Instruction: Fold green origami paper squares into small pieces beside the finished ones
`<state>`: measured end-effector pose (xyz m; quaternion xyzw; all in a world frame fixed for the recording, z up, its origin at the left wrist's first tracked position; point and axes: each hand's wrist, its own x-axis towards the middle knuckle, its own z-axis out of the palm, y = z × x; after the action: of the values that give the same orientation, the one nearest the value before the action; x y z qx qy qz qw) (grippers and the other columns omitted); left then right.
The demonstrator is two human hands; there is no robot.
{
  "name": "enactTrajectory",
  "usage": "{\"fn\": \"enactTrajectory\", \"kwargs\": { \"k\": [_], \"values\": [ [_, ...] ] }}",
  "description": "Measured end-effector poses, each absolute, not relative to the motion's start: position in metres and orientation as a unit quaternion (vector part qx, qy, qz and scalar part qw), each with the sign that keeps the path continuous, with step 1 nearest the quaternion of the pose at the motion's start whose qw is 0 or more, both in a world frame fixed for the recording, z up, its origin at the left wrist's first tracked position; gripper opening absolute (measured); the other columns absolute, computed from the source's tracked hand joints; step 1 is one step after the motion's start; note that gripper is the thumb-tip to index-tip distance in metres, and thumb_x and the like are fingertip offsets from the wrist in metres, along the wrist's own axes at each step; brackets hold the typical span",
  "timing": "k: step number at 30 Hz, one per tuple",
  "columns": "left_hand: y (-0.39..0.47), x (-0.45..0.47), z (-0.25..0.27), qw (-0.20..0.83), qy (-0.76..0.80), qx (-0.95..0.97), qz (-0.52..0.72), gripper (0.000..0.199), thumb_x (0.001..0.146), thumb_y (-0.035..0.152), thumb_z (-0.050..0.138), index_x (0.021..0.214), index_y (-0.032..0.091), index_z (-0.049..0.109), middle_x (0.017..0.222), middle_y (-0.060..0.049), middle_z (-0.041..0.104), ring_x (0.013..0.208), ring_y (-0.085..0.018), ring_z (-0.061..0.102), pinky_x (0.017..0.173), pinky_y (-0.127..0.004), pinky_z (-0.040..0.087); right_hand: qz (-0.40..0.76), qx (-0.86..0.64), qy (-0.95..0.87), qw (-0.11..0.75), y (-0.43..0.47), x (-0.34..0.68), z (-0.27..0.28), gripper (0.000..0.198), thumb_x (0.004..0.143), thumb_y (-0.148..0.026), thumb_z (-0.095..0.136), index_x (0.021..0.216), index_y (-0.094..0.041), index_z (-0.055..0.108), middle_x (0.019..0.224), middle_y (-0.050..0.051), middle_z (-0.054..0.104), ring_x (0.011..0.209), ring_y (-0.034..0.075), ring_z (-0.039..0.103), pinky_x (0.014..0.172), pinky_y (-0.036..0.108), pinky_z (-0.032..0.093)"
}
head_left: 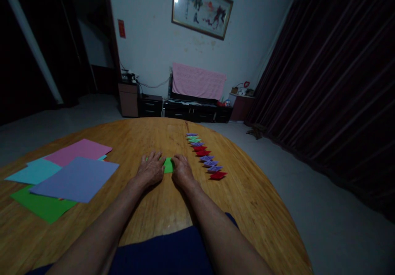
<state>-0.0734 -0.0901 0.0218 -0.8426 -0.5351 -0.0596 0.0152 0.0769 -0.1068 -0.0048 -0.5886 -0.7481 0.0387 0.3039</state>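
A small piece of green folding paper lies on the round wooden table in front of me, between my two hands. My left hand rests flat across its left part with the fingers spread, and a bit of green shows past the fingertips. At the paper's right edge, my right hand has its fingers bent and closed on the edge. Both hands cover much of the paper, so its full shape and folds are hidden. Right of my hands, a slanting row of small folded paper boats holds a red one nearest me.
Loose square sheets lie on the left of the table: purple, pink, light blue and green. Beyond the far edge stands a low black cabinet with a pink cloth above it.
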Motion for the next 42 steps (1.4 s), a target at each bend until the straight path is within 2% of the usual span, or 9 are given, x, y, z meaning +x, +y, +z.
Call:
{"fn": "enactTrajectory", "kwargs": {
  "k": [5, 8, 12, 18, 25, 33, 38, 42],
  "values": [
    [-0.088, -0.077, 0.014, 0.0, -0.502, -0.861, -0.085, 0.055, 0.085, 0.015, 0.035, 0.138, 0.019, 0.05, 0.15, -0.011, 0.043, 0.141, -0.027, 0.034, 0.111, -0.045, 0.03, 0.041, -0.591, -0.749, 0.296, -0.106, 0.077, -0.005, 0.037, 0.078, -0.002, 0.05, 0.11, -0.012, 0.064, 0.121, 0.016, 0.059, 0.112, 0.024, 0.051, 0.098, 0.035, 0.041],
    [-0.087, -0.08, 0.01, -0.023, -0.488, -0.867, -0.101, 0.052, 0.091, 0.022, 0.03, 0.14, 0.017, 0.047, 0.151, -0.011, 0.043, 0.141, -0.023, 0.035, 0.113, -0.039, 0.03, 0.037, -0.585, -0.751, 0.304, -0.106, 0.077, -0.006, 0.034, 0.079, -0.004, 0.051, 0.109, -0.013, 0.065, 0.12, 0.015, 0.059, 0.11, 0.024, 0.052, 0.096, 0.034, 0.041],
    [-0.088, -0.081, 0.008, -0.034, -0.487, -0.866, -0.105, 0.052, 0.096, 0.039, 0.027, 0.139, 0.019, 0.049, 0.152, -0.011, 0.04, 0.141, -0.025, 0.035, 0.112, -0.043, 0.03, 0.038, -0.58, -0.751, 0.312, -0.106, 0.078, -0.005, 0.028, 0.081, -0.01, 0.054, 0.106, -0.013, 0.066, 0.116, 0.016, 0.06, 0.109, 0.025, 0.052, 0.095, 0.035, 0.042],
    [-0.092, -0.077, 0.01, -0.038, -0.49, -0.867, -0.081, 0.059, 0.096, 0.047, 0.026, 0.145, 0.018, 0.041, 0.156, -0.013, 0.033, 0.144, -0.029, 0.028, 0.113, -0.049, 0.026, 0.054, -0.579, -0.757, 0.297, -0.107, 0.079, 0.0, 0.026, 0.08, -0.012, 0.058, 0.105, -0.011, 0.066, 0.116, 0.018, 0.06, 0.109, 0.027, 0.052, 0.097, 0.037, 0.041],
    [-0.091, -0.076, 0.011, -0.029, -0.49, -0.869, -0.062, 0.06, 0.097, 0.047, 0.025, 0.145, 0.016, 0.04, 0.157, -0.013, 0.03, 0.145, -0.031, 0.026, 0.113, -0.048, 0.025, 0.032, -0.55, -0.766, 0.331, -0.109, 0.079, -0.008, 0.031, 0.082, -0.011, 0.053, 0.111, -0.016, 0.065, 0.121, 0.014, 0.06, 0.113, 0.024, 0.051, 0.101, 0.037, 0.04],
    [-0.088, -0.076, 0.009, -0.021, -0.488, -0.87, -0.063, 0.059, 0.096, 0.048, 0.024, 0.145, 0.018, 0.041, 0.157, -0.012, 0.031, 0.145, -0.03, 0.025, 0.113, -0.047, 0.026, 0.028, -0.561, -0.765, 0.314, -0.111, 0.077, -0.004, 0.026, 0.082, -0.009, 0.05, 0.104, -0.013, 0.065, 0.117, 0.015, 0.061, 0.11, 0.023, 0.051, 0.098, 0.035, 0.041],
    [-0.091, -0.073, 0.015, -0.016, -0.472, -0.879, -0.063, 0.056, 0.097, 0.041, 0.025, 0.143, 0.015, 0.042, 0.157, -0.014, 0.03, 0.145, -0.03, 0.025, 0.111, -0.051, 0.027, 0.026, -0.57, -0.761, 0.31, -0.111, 0.077, -0.004, 0.029, 0.08, -0.007, 0.05, 0.104, -0.016, 0.065, 0.116, 0.012, 0.061, 0.11, 0.022, 0.052, 0.099, 0.034, 0.041],
    [-0.093, -0.07, 0.017, -0.019, -0.461, -0.884, -0.069, 0.054, 0.096, 0.035, 0.026, 0.142, 0.011, 0.043, 0.154, -0.015, 0.036, 0.143, -0.026, 0.03, 0.113, -0.044, 0.028, 0.035, -0.577, -0.764, 0.287, -0.111, 0.076, 0.001, 0.033, 0.08, -0.007, 0.05, 0.108, -0.014, 0.065, 0.118, 0.013, 0.061, 0.112, 0.022, 0.052, 0.099, 0.034, 0.041]
  ]
}}
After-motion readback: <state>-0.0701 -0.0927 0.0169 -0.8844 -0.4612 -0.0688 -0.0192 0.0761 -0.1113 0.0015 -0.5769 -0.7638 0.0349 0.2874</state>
